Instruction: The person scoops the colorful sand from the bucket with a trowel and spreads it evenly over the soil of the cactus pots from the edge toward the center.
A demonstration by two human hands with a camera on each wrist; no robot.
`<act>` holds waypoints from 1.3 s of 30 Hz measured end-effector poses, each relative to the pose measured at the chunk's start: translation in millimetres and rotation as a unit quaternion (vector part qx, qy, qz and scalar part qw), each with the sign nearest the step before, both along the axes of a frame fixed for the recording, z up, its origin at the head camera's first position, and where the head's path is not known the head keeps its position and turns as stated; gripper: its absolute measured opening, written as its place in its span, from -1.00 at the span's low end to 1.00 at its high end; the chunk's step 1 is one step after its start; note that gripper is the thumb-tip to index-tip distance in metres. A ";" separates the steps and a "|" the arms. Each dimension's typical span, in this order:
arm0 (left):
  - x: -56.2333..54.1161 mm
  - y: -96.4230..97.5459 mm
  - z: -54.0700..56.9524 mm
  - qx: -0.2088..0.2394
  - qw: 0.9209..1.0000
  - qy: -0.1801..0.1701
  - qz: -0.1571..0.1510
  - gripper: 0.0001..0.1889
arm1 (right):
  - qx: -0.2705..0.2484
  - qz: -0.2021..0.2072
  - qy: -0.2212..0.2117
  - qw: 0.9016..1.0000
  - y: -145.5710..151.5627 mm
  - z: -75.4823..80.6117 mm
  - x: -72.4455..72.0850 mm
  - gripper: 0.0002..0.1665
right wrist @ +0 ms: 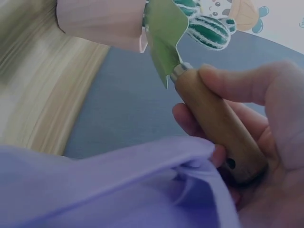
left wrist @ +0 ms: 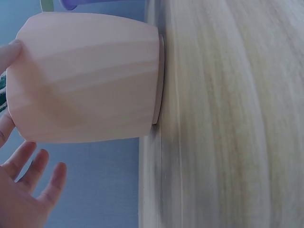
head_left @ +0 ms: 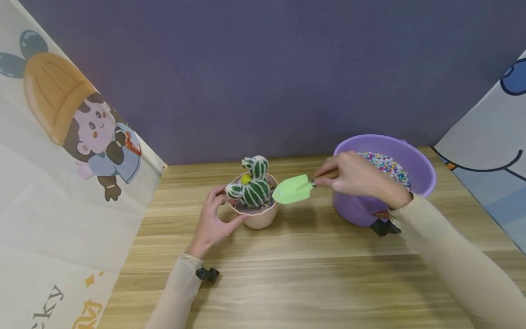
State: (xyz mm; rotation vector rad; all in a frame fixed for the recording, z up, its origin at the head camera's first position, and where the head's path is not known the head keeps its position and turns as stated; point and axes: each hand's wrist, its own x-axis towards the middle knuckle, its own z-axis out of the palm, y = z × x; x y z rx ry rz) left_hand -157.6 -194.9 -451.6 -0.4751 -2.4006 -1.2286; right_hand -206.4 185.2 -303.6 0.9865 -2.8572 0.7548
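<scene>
A pale pink flowerpot (head_left: 260, 220) with a knitted-looking green cactus (head_left: 255, 193) stands on the table, a yellow flower on the cactus. My left hand (head_left: 211, 227) holds the pot at its rim, thumb in front and fingers at the left side; the lower fingers spread apart in the left wrist view. My right hand (head_left: 356, 177) grips the wooden handle of a small green trowel (head_left: 292, 189). Its blade reaches the pot's right rim, and I see no stones on it. In the right wrist view, fingers and thumb wrap the handle (right wrist: 213, 114).
A purple bucket (head_left: 349, 210) with small multicoloured stones (head_left: 388, 165) stands at the right, under my right forearm. Behind rises a dark blue-grey wall (head_left: 263, 82). Printed white panels flank the wooden table (head_left: 287, 274).
</scene>
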 end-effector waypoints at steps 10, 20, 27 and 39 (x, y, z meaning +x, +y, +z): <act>1.7 4.7 1.0 0.005 1.000 0.009 0.009 -0.57 | 0.002 -0.007 -0.004 1.000 -5.2 1.8 2.9 -0.85; 2.8 5.5 -0.7 0.011 1.000 -0.003 0.014 -0.56 | -0.002 -0.005 -0.003 1.000 -1.1 1.0 2.2 -0.86; 6.0 4.8 -5.7 0.055 0.996 0.061 0.025 -0.58 | -0.030 -0.022 -0.031 0.999 10.9 -1.5 2.5 -0.84; 11.6 26.5 16.3 0.136 0.960 0.242 -0.047 -0.87 | -0.087 -0.080 -0.017 0.993 44.2 -3.0 12.4 -0.79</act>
